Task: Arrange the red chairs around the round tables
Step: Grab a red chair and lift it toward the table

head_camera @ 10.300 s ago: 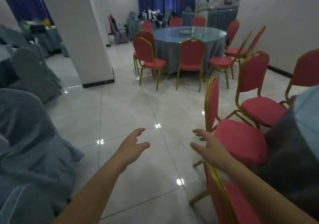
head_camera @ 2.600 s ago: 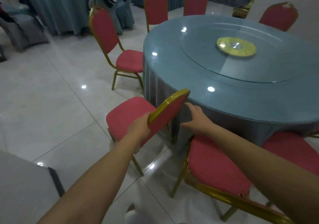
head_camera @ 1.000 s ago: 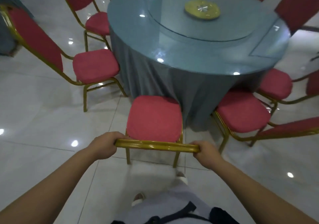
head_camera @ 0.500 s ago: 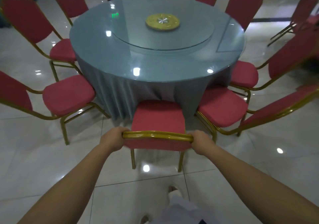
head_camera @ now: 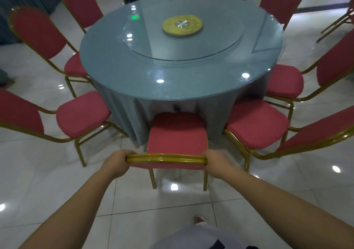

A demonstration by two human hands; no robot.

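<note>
Student: Hands in head view: what do they grasp?
Tutor: Left hand (head_camera: 116, 162) and right hand (head_camera: 216, 163), fingers curled, each grip one end of the gold top rail (head_camera: 166, 158) of the red chair (head_camera: 177, 133).
Student: Chair position?
Tutor: Upright on the tiled floor (head_camera: 47, 181), seat front against the cloth of the round table (head_camera: 182, 80), between the left neighbour chair (head_camera: 82, 112) and the right neighbour chair (head_camera: 256, 122).

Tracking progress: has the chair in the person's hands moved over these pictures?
Yes: the held chair moved in toward the round table; its seat front now meets the tablecloth.
</note>
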